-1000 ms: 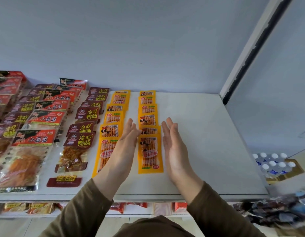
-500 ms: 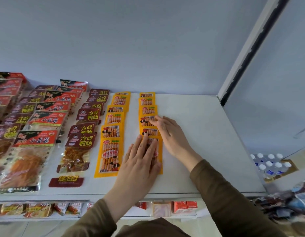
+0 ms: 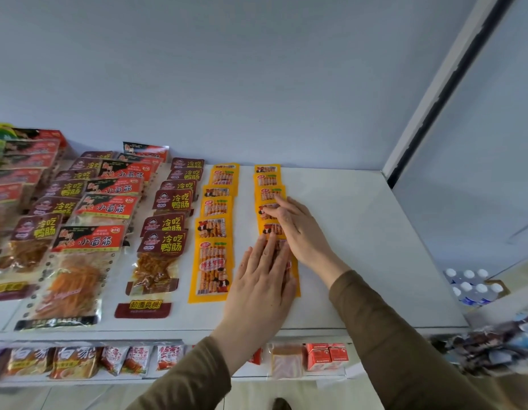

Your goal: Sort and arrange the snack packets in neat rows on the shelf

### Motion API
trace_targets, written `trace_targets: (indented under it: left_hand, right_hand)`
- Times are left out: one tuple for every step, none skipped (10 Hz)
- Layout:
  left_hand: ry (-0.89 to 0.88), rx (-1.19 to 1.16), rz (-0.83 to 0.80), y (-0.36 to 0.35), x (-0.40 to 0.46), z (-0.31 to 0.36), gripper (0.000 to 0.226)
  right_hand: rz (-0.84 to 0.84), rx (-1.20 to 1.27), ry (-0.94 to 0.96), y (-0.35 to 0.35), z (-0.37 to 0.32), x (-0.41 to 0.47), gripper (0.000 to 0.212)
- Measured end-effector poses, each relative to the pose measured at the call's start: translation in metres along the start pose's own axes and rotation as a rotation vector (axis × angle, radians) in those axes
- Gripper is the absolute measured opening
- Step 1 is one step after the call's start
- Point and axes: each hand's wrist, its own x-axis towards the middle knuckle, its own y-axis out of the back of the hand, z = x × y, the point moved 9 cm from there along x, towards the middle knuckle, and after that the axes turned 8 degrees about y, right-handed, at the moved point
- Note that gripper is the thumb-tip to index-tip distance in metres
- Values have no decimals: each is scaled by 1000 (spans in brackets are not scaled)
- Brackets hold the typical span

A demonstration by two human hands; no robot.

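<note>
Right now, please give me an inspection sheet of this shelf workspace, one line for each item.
Surface: white shelf, bare on its right part.
Job's things: two rows of yellow packets; left yellow row lies free, right yellow row is under both hands. Dark red packets and red-label packets lie in overlapping rows to the left.
Clutter: nothing seen on the shelf.
Grips: left hand lies flat, fingers straight, on the front packet of the right row; right hand touches packets further back with its fingertips.
Cables: nothing seen.
Surroundings: plain wall behind; lower shelf with more snacks; bottle caps lower right.
</note>
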Motion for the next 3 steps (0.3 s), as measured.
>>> trace_targets:
  left_hand:
    - [-7,20,14,4,0,0,62]
    - [-38,-63,17,14,-2,3,63]
    - [-47,-121,60,28,-15,6,62]
  right_hand:
    - [57,75,-39,5,4,-5,62]
    - [149,257,-104,15,-1,-14,57]
    - [260,394,-202,22,1,-31,56]
